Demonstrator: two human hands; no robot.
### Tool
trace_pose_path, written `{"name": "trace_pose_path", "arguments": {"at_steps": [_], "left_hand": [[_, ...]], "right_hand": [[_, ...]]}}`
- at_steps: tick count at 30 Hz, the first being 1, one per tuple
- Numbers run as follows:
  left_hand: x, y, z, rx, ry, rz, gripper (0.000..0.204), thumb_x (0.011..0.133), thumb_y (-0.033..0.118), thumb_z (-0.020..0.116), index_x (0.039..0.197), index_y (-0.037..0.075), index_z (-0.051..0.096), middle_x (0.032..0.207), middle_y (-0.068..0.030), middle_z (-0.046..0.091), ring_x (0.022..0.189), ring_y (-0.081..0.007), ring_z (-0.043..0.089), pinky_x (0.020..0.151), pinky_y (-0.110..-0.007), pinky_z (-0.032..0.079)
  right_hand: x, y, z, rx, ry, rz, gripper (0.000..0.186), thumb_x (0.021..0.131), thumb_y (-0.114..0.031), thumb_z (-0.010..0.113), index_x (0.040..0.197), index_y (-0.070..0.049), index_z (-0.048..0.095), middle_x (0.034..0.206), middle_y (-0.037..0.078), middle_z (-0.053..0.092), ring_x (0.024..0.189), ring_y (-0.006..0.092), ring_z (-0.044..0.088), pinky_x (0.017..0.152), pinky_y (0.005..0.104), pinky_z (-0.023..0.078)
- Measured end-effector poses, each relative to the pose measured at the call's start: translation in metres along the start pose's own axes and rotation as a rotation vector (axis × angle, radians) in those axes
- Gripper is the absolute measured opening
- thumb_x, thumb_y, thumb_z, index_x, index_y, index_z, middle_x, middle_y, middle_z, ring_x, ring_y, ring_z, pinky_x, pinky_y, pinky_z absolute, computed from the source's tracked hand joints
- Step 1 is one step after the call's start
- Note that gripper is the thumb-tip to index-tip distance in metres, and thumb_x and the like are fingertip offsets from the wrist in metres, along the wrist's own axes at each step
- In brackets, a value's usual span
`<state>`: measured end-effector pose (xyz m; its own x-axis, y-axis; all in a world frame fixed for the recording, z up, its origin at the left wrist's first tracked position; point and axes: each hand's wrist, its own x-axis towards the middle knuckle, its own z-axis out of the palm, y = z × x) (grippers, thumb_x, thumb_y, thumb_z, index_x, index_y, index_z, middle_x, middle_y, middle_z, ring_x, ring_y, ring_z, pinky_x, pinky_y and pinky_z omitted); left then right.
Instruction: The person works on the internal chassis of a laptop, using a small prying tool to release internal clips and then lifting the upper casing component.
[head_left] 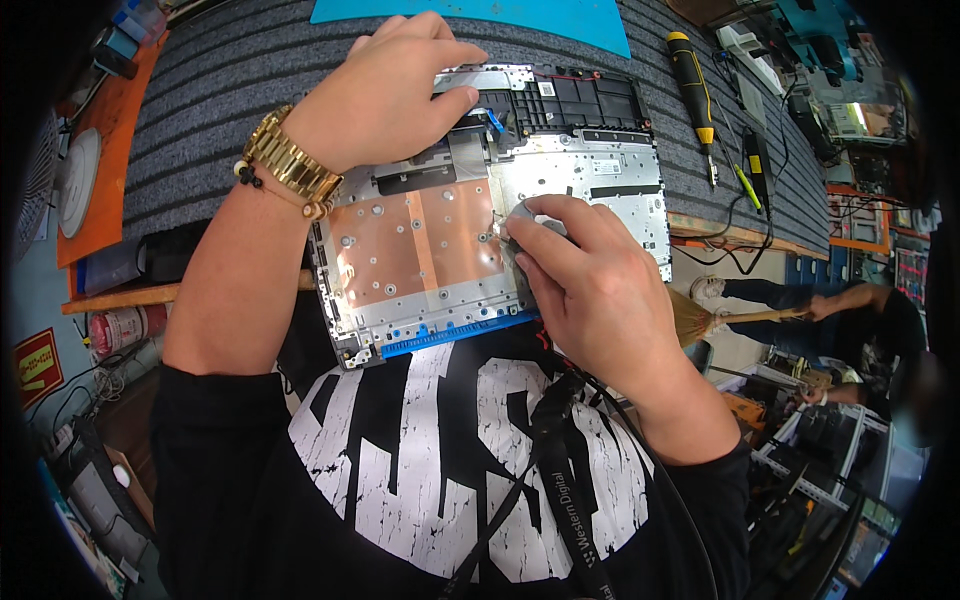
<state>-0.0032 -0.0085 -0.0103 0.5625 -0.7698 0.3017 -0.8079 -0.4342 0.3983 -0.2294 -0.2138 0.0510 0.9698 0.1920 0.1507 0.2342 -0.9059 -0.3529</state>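
Note:
A laptop chassis [560,178], with bare silver metal, a copper-coloured sheet and black plastic parts, lies tilted at the table's near edge, against my body. My left hand [395,100] reaches over its far left side, the thumb on top and the fingers curled at the far edge, gripping it. Over the middle of the chassis, just right of the copper-coloured sheet [420,240], my right hand [590,265] is closed in a pinch on a small grey flat piece [522,212]. Its exact kind is hidden by the fingers. A blue strip [455,336] runs along the near edge.
On the ribbed grey mat [250,60], a yellow-and-black screwdriver [690,85] and a yellow-green pen-like tool [747,187] lie to the right, near black cables. A blue mat [480,18] lies at the back. Another person [850,310] holds a broom [700,318] at right.

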Motion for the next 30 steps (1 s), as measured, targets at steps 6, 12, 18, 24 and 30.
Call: {"name": "trace_pose_path", "arguments": {"at_steps": [6,12,18,24,30], "left_hand": [[0.002,-0.001,0.005,-0.02,0.009,-0.031,0.043,0.113,0.027,0.074,0.152,0.008,0.078,0.137,-0.0138,0.072,0.135,-0.0351,0.065,0.121,-0.047,0.051],[0.004,-0.002,0.008,-0.05,-0.006,-0.056,0.043,0.112,0.026,0.075,0.151,0.008,0.078,0.137,-0.0127,0.072,0.136,-0.0341,0.065,0.12,-0.046,0.052],[0.005,-0.002,0.006,-0.061,-0.025,-0.069,0.045,0.112,0.027,0.075,0.152,0.007,0.078,0.135,-0.0127,0.072,0.135,-0.0328,0.065,0.119,-0.045,0.052],[0.006,-0.002,0.004,-0.093,-0.051,-0.089,0.047,0.112,0.029,0.075,0.153,0.006,0.078,0.135,-0.0134,0.071,0.136,-0.033,0.064,0.119,-0.045,0.052],[0.003,-0.003,0.002,-0.104,-0.05,-0.12,0.049,0.112,0.036,0.071,0.152,0.011,0.08,0.142,-0.0156,0.071,0.142,-0.0363,0.063,0.125,-0.052,0.047]], "right_hand": [[-0.002,-0.005,0.006,0.023,0.017,0.055,0.032,0.097,-0.002,0.086,0.129,-0.006,0.084,0.129,0.014,0.08,0.109,0.0388,0.078,0.089,0.0492,0.066],[-0.005,-0.005,0.016,0.009,0.059,0.041,0.033,0.095,-0.001,0.085,0.128,-0.005,0.083,0.128,0.016,0.079,0.107,0.0386,0.077,0.087,0.0486,0.066],[-0.005,-0.006,0.02,0.005,0.088,0.015,0.034,0.093,-0.004,0.083,0.127,-0.003,0.081,0.127,0.017,0.077,0.107,0.0367,0.076,0.086,0.0471,0.067],[0.002,-0.007,0.008,-0.041,0.033,0.0,0.028,0.093,-0.005,0.08,0.12,-0.004,0.082,0.12,0.014,0.077,0.105,0.0356,0.077,0.085,0.0477,0.067],[0.023,0.018,-0.019,-0.051,-0.113,-0.157,0.02,0.092,-0.009,0.082,0.112,-0.011,0.086,0.111,0.008,0.073,0.103,0.0315,0.076,0.083,0.0464,0.066]]}}
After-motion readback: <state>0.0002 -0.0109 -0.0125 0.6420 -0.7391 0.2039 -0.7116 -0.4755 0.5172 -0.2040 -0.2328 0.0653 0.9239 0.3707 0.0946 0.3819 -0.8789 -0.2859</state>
